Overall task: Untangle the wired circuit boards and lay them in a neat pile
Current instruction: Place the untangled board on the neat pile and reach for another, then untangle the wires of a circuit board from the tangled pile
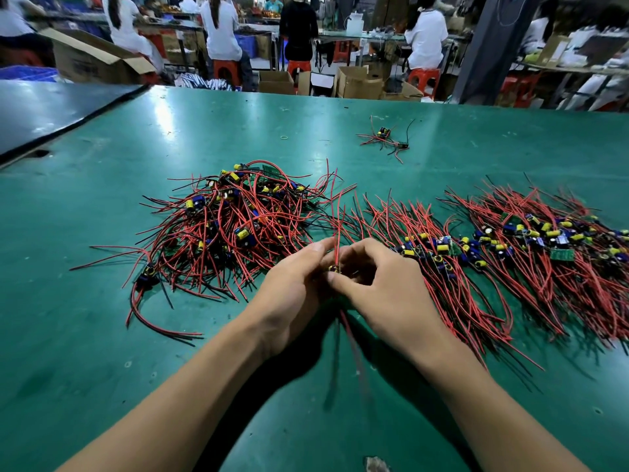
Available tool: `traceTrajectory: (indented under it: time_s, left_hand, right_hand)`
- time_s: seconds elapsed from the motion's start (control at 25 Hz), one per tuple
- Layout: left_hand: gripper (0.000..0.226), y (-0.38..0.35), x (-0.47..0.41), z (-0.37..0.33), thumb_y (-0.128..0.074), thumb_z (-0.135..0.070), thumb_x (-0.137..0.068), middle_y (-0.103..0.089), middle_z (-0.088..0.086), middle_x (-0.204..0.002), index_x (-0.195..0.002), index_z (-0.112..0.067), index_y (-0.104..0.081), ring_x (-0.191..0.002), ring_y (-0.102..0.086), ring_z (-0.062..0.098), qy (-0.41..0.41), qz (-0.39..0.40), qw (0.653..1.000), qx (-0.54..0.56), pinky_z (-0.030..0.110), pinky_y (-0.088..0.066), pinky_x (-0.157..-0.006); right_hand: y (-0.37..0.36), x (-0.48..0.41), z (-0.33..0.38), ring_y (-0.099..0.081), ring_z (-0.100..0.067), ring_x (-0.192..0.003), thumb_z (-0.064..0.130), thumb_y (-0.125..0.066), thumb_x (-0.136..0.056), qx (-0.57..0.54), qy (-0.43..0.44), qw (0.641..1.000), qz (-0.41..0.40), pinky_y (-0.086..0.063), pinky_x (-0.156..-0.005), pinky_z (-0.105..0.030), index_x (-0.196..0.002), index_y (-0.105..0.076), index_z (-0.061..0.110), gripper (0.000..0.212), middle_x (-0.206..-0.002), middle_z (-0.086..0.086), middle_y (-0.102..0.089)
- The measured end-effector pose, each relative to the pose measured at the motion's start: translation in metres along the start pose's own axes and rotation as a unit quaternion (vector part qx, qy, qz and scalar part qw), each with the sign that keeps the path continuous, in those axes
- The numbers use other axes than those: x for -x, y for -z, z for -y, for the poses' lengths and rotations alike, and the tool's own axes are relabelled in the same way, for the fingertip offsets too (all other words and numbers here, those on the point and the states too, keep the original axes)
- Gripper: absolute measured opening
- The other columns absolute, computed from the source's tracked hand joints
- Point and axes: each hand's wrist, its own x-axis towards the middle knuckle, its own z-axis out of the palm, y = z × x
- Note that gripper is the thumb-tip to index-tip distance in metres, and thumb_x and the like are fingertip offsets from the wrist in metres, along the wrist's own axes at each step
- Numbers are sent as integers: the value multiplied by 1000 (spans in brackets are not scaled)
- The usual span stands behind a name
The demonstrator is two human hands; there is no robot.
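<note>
A tangled heap of small circuit boards with red and black wires (231, 226) lies left of centre on the green table. In front of it my left hand (292, 291) and my right hand (381, 284) meet and pinch one small wired board (334, 268) between the fingertips. Its red wires stick up past my fingers and trail down below my palms. Two combed rows of boards lie to the right: a nearer pile (432, 253) beside my right hand and a larger pile (558, 247) further right.
A few loose wired boards (386, 137) lie apart towards the far side of the green table (136, 335). A darker table (51, 110) abuts at the far left. Behind, people sit on red stools among cardboard boxes.
</note>
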Motion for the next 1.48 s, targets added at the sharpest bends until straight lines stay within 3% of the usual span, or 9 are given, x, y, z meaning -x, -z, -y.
traceTrajectory:
  time_s: [0.16,0.36,0.56,0.68,0.88,1.08,1.28,1.36,1.48]
  left_hand:
    - [24,7,-2,-4,-49,-13,-100,-71,13,-112,-117,-8,-65,-97,-70,18,-101,-72,975,-187,35,-56,-88]
    - [14,23,1,-16,-69,-15,-88,-68,-7,-75,-101,-19,-68,-66,-60,7,-310,-232,785,-484,25,-49,-68]
    - [49,33,-7,-29,-57,-20,-91,-73,-10,-68,-138,-21,-43,-66,-61,15,-271,-317,795,-440,35,-52,-79]
    - [43,45,-12,-39,-53,-18,-93,-73,-7,-65,-136,-13,-49,-60,-59,14,-237,-336,800,-437,39,-55,-76]
    - [19,45,-4,-44,-67,-35,-86,-65,-6,-53,-83,-18,-75,-55,-66,10,-292,-320,712,-553,30,-57,-67]
    - [29,41,-3,-35,-56,-41,-79,-66,-5,-63,-86,-18,-72,-63,-64,21,-246,-275,662,-652,33,-55,-66]
    - [17,44,-1,-31,-59,-30,-76,-61,-1,-66,-84,-17,-65,-64,-58,30,-233,-282,551,-750,31,-44,-58]
    - [18,40,-1,-30,-62,-34,-80,-62,-1,-71,-82,-18,-68,-69,-60,28,-265,-274,562,-734,33,-49,-62]
    - [23,30,0,-25,-68,-42,-83,-65,-1,-75,-84,-19,-74,-72,-61,21,-280,-227,662,-657,32,-49,-69]
  right_hand:
    - [10,-8,-8,-66,3,-72,15,-77,-84,-4,-27,998,-62,-47,-70,-6,-90,-70,24,13,-78,13,-72]
    - [29,-15,-18,-61,3,-75,19,-74,-88,70,-12,985,-157,-35,-72,3,-93,-70,24,8,-88,8,-68]
    - [20,-12,-19,-54,-4,-86,20,-72,-90,128,54,982,-129,-36,-82,-8,-95,-74,18,5,-97,4,-62]
    - [12,-8,-19,-59,-10,-85,21,-72,-90,128,70,984,-103,-44,-84,-22,-91,-75,19,4,-94,5,-63]
    - [10,-8,-21,-59,-6,-86,23,-72,-90,113,68,988,-85,-46,-84,-23,-89,-74,22,3,-91,8,-62]
    - [11,-8,-21,-62,-8,-85,24,-73,-90,100,54,991,-74,-49,-81,-25,-87,-74,24,3,-89,9,-64]
    - [12,-9,-23,-61,-4,-84,24,-74,-89,89,43,993,-59,-47,-80,-19,-88,-75,24,2,-88,13,-64]
    - [11,-9,-22,-61,-3,-84,24,-74,-89,84,37,994,-59,-45,-78,-15,-87,-74,25,3,-88,13,-64]
    - [11,-10,-20,-62,-3,-80,22,-73,-90,62,43,994,-78,-41,-73,-7,-89,-74,24,2,-87,12,-66]
